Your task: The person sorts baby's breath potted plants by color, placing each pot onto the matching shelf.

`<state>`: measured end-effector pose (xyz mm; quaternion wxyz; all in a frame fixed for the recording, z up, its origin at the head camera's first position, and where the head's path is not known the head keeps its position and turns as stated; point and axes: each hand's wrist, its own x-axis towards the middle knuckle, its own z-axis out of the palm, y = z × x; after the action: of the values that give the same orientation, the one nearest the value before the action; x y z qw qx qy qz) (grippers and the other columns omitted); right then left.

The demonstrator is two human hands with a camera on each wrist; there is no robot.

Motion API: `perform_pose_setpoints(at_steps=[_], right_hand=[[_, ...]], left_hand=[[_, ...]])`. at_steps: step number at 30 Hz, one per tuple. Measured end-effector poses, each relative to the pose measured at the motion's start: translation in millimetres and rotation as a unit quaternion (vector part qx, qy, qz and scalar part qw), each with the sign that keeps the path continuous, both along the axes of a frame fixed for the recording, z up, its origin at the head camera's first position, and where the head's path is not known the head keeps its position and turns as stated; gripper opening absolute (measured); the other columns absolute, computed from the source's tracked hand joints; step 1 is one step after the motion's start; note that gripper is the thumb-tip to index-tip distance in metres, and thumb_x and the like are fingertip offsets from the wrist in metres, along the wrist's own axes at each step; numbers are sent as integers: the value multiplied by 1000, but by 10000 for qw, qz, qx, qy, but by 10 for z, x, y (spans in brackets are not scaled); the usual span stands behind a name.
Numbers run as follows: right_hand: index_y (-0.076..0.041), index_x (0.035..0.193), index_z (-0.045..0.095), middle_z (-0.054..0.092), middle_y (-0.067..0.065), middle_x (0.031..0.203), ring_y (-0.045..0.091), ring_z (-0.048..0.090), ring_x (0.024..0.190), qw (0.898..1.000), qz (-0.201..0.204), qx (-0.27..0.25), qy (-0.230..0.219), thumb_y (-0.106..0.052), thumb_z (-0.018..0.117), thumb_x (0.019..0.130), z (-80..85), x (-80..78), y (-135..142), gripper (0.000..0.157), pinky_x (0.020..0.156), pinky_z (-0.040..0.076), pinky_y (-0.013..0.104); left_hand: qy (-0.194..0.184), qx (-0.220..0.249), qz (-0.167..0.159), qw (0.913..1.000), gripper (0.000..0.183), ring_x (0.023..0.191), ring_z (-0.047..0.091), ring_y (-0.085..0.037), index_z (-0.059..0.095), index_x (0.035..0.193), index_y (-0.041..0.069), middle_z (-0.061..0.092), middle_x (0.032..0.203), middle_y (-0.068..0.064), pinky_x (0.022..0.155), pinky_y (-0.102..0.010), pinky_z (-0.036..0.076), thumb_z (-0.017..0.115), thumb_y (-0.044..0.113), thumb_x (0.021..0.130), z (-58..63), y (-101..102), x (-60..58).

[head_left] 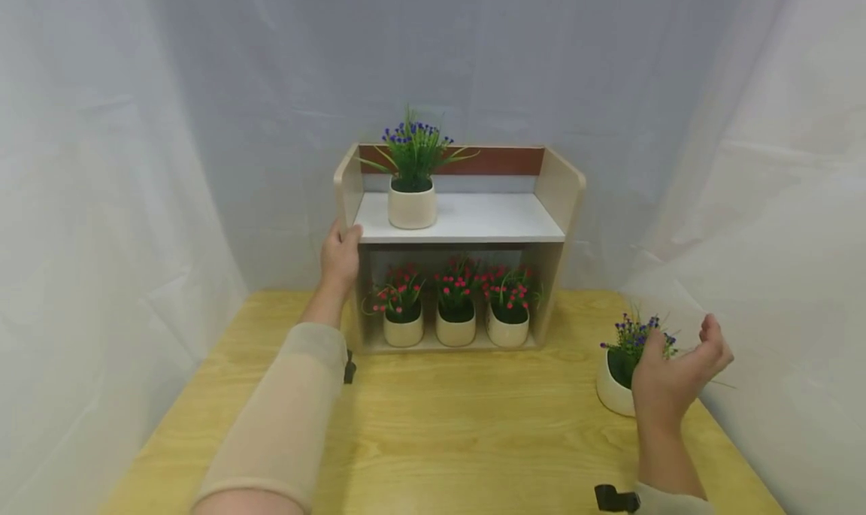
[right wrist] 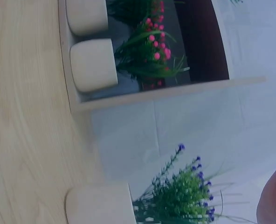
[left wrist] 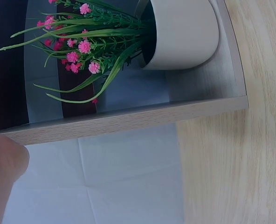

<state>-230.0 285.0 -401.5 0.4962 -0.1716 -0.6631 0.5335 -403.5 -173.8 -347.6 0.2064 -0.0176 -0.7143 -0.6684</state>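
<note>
My left hand [head_left: 340,259] holds the left side panel of a small two-tier shelf [head_left: 467,237], thumb at the front edge and the other fingers mostly hidden. On the upper tier, toward the left, stands a potted plant with purple flowers [head_left: 413,199]. Three white pots with pink-red flowers [head_left: 404,328] line the lower tier; one potted pink plant [left wrist: 184,37] shows close up in the left wrist view. At the right, my right hand [head_left: 673,383] is over the near side of another purple-flowered potted plant [head_left: 614,387], its fingers loosely bent and gripping nothing, partly covering the plant.
The shelf stands toward the back of a wood-grain table [head_left: 433,432]. White sheeting [head_left: 271,86] hangs behind the table and along both sides. The right-hand plant sits near the table's right edge. Dark clips [head_left: 617,498] show at both wrists.
</note>
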Motion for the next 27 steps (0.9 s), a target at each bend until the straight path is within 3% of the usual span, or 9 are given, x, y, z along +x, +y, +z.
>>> perform_pose_setpoints(at_steps=[10, 15, 18, 21, 27], right_hand=[[-16, 159, 43, 34, -11, 145, 5, 36, 140, 9975, -491, -504, -43, -4, 57, 99, -9, 74, 280, 62, 125, 30, 20], [-19, 159, 43, 34, -10, 148, 7, 36, 145, 9935, -728, -819, -310, -8, 55, 102, -54, 122, 415, 59, 127, 26, 16], [-20, 159, 41, 32, -9, 151, 4, 34, 146, 9875, -713, -1346, -395, -11, 51, 106, -76, 142, 488, 55, 124, 27, 12], [-23, 159, 37, 29, -10, 152, 1, 30, 144, 9745, -511, -2156, -363, -13, 46, 110, -99, 169, 560, 51, 120, 31, 9], [-27, 156, 36, 27, -12, 147, 0, 35, 135, 9311, -183, -3640, -130, -15, 38, 113, -202, 186, 655, 44, 112, 35, 9]], left_hand=[[-27, 13, -10, 10000, 56, 155, 43, -37, 49, 161, 15, 50, 164, -18, 135, -55, 28, 52, 36, 109, -2, -3, 4], [-45, 13, -3, 10000, 57, 157, 41, -37, 46, 163, 17, 49, 166, -18, 136, -56, 26, 52, 37, 110, 7, -6, 6], [-33, -60, 19, 10000, 58, 158, 40, -38, 45, 165, 18, 48, 167, -17, 136, -57, 26, 52, 38, 110, 12, -9, -1], [0, -94, 21, 10000, 58, 158, 41, -38, 46, 164, 18, 49, 167, -17, 136, -58, 26, 52, 38, 110, 11, -11, -10], [59, -21, -45, 10000, 58, 157, 40, -39, 46, 163, 13, 48, 166, -20, 136, -58, 25, 52, 36, 110, -3, -3, -11]])
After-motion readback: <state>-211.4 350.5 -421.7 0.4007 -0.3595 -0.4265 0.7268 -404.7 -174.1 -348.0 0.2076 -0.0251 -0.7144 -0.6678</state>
